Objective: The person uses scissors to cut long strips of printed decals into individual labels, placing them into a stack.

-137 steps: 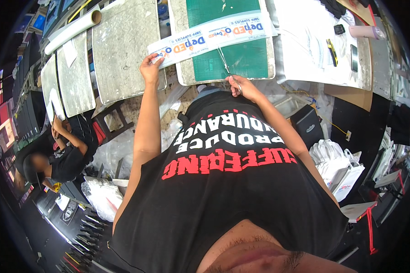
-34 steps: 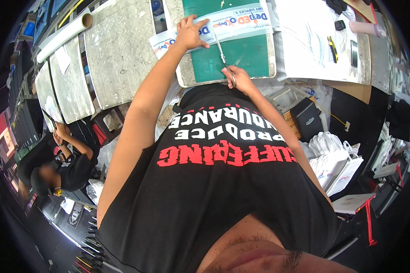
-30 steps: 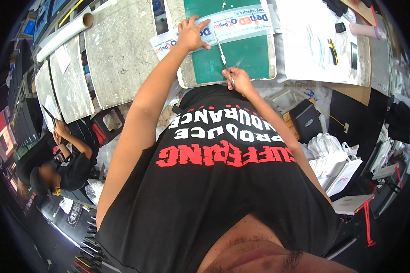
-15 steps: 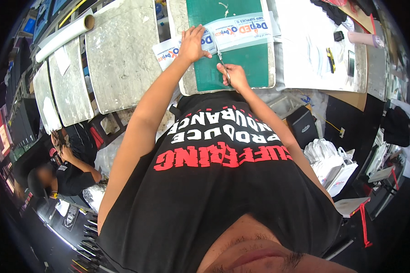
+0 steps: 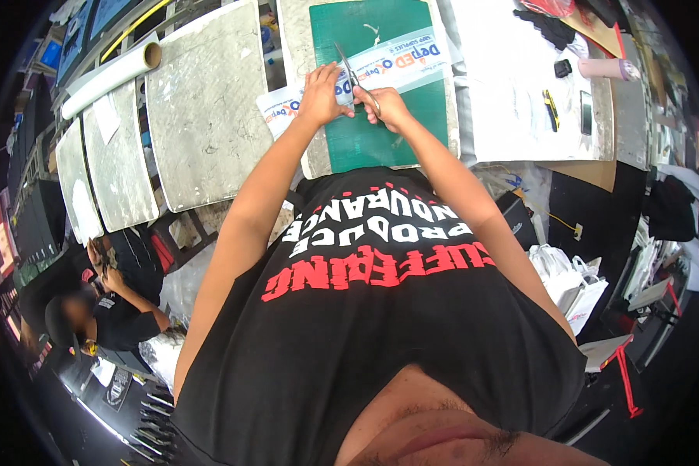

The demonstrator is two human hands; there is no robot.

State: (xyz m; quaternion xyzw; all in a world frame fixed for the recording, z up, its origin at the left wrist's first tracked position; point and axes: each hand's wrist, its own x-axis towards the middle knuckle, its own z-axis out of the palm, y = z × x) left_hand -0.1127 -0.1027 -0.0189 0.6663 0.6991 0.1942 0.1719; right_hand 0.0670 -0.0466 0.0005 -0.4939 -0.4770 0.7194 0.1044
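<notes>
My left hand (image 5: 324,95) lies flat with fingers stretched over a clear plastic strip (image 5: 400,64) with blue and red print, pressing it down. The strip runs slantwise across a green cutting mat (image 5: 388,144), its left end reaching past the mat. A pair of metal scissors (image 5: 352,76) is gripped in my right hand (image 5: 382,109), just right of the left one. Its blades lie across the strip beside my left fingertips, their tips beyond the strip's far edge. Whether the plastic is cut through there I cannot tell.
Grey boards (image 5: 203,109) stand to the left, with a white roll (image 5: 113,80) beyond. Right of the mat, a white-covered table (image 5: 505,93) holds a yellow-black cutter (image 5: 551,110), a phone (image 5: 586,113) and a pink bottle (image 5: 607,69). Another person (image 5: 120,314) sits at lower left.
My right hand and the scissors have moved left and away from me, so the blades now sit close to my left fingers. My left hand stays on the strip.
</notes>
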